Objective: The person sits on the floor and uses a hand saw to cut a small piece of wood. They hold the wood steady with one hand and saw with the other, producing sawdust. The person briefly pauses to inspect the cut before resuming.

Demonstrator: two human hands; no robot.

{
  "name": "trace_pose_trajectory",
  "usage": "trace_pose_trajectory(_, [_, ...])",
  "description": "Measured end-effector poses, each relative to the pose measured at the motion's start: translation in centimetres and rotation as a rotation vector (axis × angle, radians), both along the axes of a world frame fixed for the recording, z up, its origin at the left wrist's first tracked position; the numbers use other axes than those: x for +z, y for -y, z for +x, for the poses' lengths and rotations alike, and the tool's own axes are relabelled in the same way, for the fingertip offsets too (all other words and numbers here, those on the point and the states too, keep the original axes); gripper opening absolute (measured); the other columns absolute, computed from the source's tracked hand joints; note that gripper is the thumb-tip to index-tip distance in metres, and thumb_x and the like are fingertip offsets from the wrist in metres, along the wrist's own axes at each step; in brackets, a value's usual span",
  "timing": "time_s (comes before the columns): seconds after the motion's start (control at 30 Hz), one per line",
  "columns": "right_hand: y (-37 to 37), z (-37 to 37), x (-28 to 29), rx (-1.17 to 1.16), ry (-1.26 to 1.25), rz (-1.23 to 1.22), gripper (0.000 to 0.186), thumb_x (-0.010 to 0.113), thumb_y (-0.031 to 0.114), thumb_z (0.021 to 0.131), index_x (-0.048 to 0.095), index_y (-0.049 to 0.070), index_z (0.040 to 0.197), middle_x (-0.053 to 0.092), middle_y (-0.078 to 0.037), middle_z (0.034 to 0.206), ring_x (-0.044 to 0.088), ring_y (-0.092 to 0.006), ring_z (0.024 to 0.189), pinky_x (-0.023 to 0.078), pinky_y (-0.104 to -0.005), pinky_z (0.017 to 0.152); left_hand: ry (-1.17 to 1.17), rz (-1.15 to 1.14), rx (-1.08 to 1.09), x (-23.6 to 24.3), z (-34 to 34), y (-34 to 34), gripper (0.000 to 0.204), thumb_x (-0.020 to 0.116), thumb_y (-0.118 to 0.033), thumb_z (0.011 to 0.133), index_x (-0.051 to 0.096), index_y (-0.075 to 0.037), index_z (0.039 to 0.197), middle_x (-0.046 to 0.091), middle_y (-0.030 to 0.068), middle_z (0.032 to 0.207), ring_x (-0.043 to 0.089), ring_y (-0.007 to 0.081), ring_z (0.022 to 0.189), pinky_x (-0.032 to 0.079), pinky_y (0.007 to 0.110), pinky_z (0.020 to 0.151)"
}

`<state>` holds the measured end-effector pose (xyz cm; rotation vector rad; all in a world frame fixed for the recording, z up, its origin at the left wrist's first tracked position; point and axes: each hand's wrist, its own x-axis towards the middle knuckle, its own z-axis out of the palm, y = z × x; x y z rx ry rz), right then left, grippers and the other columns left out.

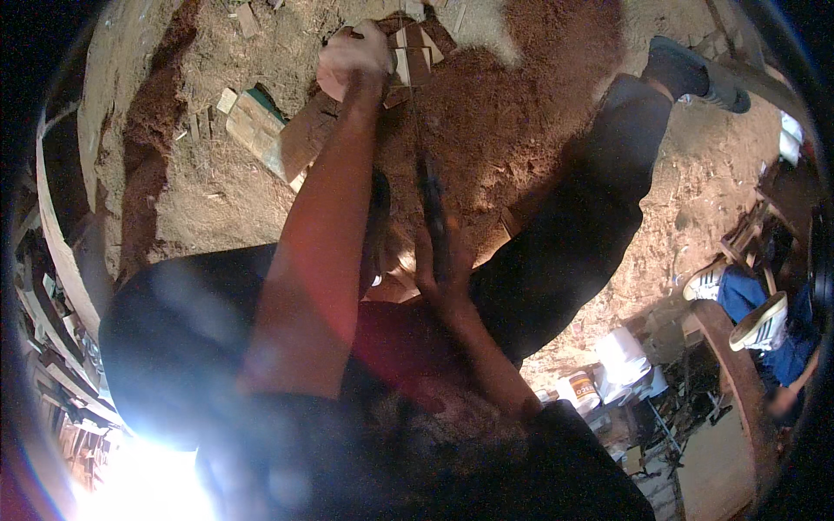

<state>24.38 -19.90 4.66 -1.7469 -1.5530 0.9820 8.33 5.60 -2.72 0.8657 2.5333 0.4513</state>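
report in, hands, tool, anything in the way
Right hand gripping long dark tool. Its thin end over wood block. Left hand beside block. Loose boards left, off tool's line.

By the right edge of the ground (695,213) are another person's blue trousers (741,291) and white shoes (758,323); near its lower right stands a white tub (580,392) (orange-labelled), beside a white bundle (622,356).

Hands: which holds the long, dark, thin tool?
The right hand, around its dark handle; the left hand, higher up, is beside a pale wooden block.
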Motion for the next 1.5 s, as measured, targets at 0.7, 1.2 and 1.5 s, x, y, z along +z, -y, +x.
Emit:
trace_pose_trajectory(0.7, [-5.8, -2.5, 1.0, 0.048, -0.169, -0.067, 0.038, 0.054, 0.015, 0.105, 0.057, -0.007, 0.135, 0.071, -0.022, 0.110, 0.071, -0.0331, 0.100, 0.056, -0.0430, 0.081, -0.145, -0.024, -0.052, -3.1, -2.3, 0.7, 0.057, 0.049, -0.048, 0.092, 0.079, 0.001, 0.095, 0.076, 0.0231, 0.087, 0.078, 0.0353, 0.084, 0.061, 0.043, 0.077])
trace_pose_trajectory(1.2, [-0.1, 0.2, 1.5, -0.045, -0.096, 0.072, 0.031, 0.057, 0.025, 0.107, 0.062, 0.000, 0.126, 0.066, -0.009, 0.088, 0.060, -0.0169, 0.074, 0.048, -0.0348, 0.066, -0.093, -0.096, 0.077, 0.0, -0.2, 0.1, 0.059, 0.051, -0.048, 0.092, 0.078, 0.004, 0.094, 0.075, 0.0268, 0.093, 0.076, 0.0380, 0.093, 0.060, 0.048, 0.085])
trace_pose_trajectory(1.5, [-2.7, -1.9, 0.5, -0.037, -0.135, -0.042, 0.037, 0.053, 0.024, 0.108, 0.057, -0.001, 0.135, 0.064, -0.011, 0.088, 0.062, -0.0219, 0.077, 0.049, -0.0393, 0.070, 0.009, -0.079, 0.054, -0.2, 0.1, 0.0, 0.055, 0.049, -0.047, 0.092, 0.078, -0.003, 0.109, 0.075, 0.0258, 0.104, 0.075, 0.0417, 0.098, 0.058, 0.050, 0.091])
